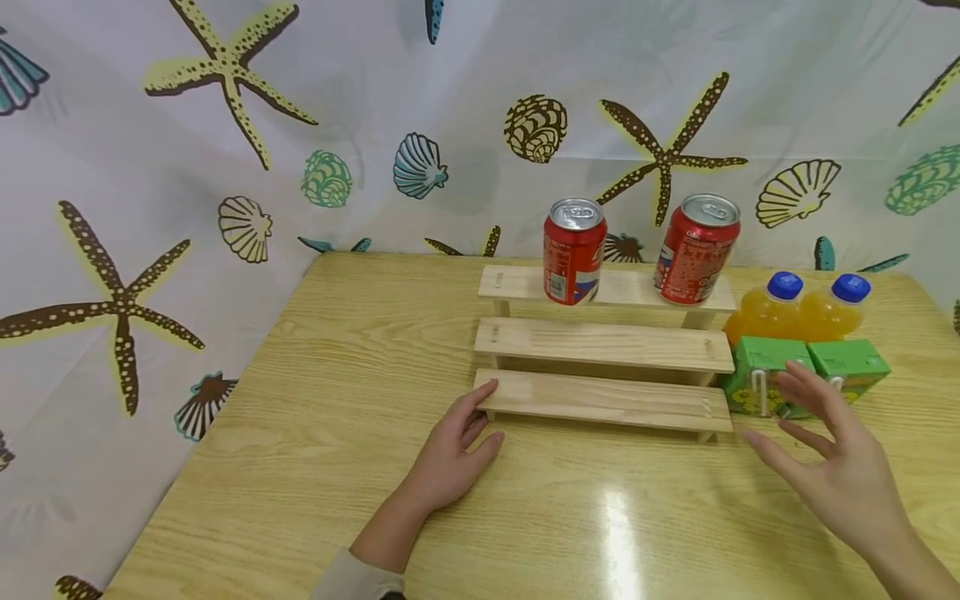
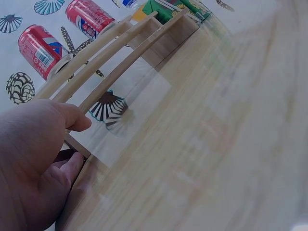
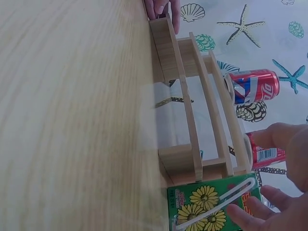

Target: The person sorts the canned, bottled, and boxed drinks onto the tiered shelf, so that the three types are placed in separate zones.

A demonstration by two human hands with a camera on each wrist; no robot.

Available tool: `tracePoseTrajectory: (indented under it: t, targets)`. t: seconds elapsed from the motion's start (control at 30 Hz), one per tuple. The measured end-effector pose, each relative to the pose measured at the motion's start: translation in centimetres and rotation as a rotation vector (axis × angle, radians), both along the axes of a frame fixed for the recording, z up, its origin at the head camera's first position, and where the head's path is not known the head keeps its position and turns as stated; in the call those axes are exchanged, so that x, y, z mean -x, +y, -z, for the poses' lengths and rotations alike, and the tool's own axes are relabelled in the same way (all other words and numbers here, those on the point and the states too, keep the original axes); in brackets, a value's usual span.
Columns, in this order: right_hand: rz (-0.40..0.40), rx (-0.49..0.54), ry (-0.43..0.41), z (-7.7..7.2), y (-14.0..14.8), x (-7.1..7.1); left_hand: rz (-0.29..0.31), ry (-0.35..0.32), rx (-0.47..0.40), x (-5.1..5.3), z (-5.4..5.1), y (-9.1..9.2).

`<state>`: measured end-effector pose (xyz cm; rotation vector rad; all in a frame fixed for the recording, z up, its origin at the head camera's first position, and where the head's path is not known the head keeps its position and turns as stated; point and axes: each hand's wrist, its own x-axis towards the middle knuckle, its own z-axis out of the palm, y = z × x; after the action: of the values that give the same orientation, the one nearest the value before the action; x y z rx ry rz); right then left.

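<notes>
A three-step wooden rack (image 1: 600, 342) stands on the table, with two red soda cans (image 1: 574, 250) upright on its top step. My left hand (image 1: 453, 454) holds the left end of the lowest step, one finger on top of the plank and the thumb in front. My right hand (image 1: 840, 467) hovers with spread, slightly bent fingers just in front of two green drink cartons (image 1: 772, 354) at the rack's right end. In the right wrist view a carton (image 3: 204, 202) shows yellow flowers and a white straw near the fingertips; nothing is gripped there.
Two orange juice bottles (image 1: 832, 312) with blue caps stand behind the cartons. A wood-grain table (image 1: 337, 350) lies under everything. Behind and at the left hangs a white cloth (image 1: 465, 75) printed with starfish and shells.
</notes>
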<state>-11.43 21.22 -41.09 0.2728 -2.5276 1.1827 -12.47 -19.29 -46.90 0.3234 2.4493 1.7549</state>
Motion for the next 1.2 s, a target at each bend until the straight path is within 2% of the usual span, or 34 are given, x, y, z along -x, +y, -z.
tracePoseTrajectory:
  t: [0.47, 1.2]
  targets:
    - [0.080, -0.052, 0.010, 0.7, 1.8, -0.2, 0.004, -0.007, 0.006, -0.2, 0.2, 0.0]
    - [0.203, -0.086, -0.122, 1.9, 3.5, -0.5, 0.001, -0.006, 0.004, 0.0, 0.0, 0.0]
